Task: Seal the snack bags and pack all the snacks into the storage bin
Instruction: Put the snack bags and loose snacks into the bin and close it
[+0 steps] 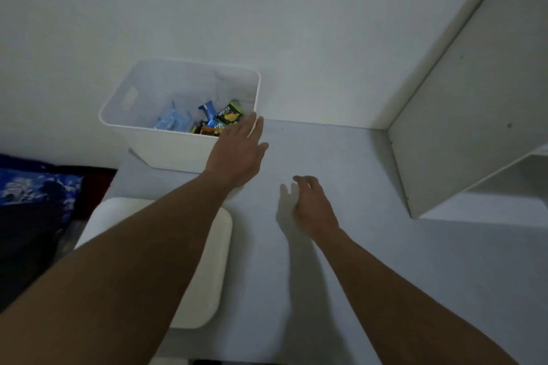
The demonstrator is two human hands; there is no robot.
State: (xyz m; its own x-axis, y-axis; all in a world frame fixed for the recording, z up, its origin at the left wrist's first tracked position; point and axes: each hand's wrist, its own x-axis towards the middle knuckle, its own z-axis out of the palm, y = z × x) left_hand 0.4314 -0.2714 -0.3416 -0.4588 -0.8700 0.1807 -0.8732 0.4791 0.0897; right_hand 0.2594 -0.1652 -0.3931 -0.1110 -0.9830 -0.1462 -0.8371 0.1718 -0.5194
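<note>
At about nine o'clock in my view there was a dark blue patterned cloth (35, 190), off the edge of the desk (370, 246). Next to it, at seven o'clock, a white lid (207, 275) lay flat on the desk, partly hidden under my left forearm. I judged it was the lid of the bin, but I could not be sure.

The white storage bin (166, 151) stood at eleven o'clock, against the wall and uncovered. Inside it I saw the snacks (207, 121): a clear bluish bag, a blue packet and a green and yellow packet (229, 115), all low in the bin. I could not tell whether the bags were sealed.

My left hand (237, 151) was at the near right corner of the bin, flat and open, with the fingers reaching over the rim, and it held nothing. My right hand (311, 204) was at the centre, low over the bare desk, the fingers loosely curled and empty.

No snack was left on the desk, so I judged the packing was nearly finished. The next move called for a check of the bags, and perhaps to take the lid and place it square on the rim.

At two o'clock a white shelf unit (474, 98) stood on the desk.
</note>
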